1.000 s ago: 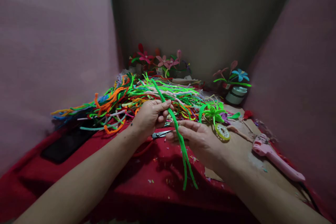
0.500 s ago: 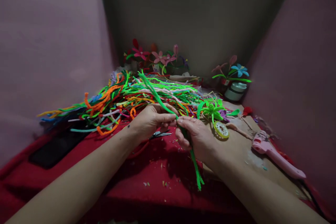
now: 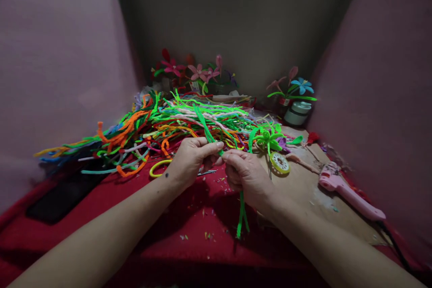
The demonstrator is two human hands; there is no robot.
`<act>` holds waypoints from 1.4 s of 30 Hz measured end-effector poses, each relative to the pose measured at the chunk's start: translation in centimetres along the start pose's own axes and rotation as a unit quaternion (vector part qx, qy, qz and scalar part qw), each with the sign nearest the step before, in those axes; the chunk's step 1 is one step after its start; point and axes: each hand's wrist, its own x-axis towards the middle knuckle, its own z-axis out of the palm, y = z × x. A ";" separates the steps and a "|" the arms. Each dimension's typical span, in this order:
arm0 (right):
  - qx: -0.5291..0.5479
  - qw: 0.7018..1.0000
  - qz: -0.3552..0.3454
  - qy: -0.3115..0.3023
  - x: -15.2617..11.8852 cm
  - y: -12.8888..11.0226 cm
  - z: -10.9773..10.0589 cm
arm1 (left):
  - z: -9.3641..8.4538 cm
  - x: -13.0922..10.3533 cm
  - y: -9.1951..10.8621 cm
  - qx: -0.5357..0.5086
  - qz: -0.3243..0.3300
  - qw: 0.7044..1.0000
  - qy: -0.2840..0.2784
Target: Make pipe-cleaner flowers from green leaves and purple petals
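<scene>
Between my hands runs a small bundle of green pipe cleaners (image 3: 204, 122), tilted, with one end up and away and the other hanging below. My left hand (image 3: 198, 156) pinches the bundle near its middle. Close beside it, my right hand (image 3: 245, 172) is closed around the same bundle, fingertips almost touching the left ones. The loose lower ends (image 3: 241, 218) dangle under my right palm. Partly hidden behind my left wrist lies a pair of scissors with a yellow handle (image 3: 157, 168). My fingers cover the middle of the bundle.
A heap of colourful pipe cleaners (image 3: 182, 117) spreads behind my hands. On the right, a cardboard sheet (image 3: 303, 189) carries a pink glue gun (image 3: 349, 191), a green flower (image 3: 269, 138) and a yellow-rimmed disc (image 3: 280, 162). A black phone (image 3: 62, 198) lies left. Finished flowers (image 3: 199, 72) stand at the back.
The upper part of the green bundle reaches less far up and left. The lower ends have swung left. My hands stay close together, and the view has shifted slightly.
</scene>
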 end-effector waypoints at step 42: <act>-0.028 0.993 0.051 -0.098 0.0 -1.1 -1.0 | -2.6 -0.9 2.6 0.613 0.460 0.630 -0.127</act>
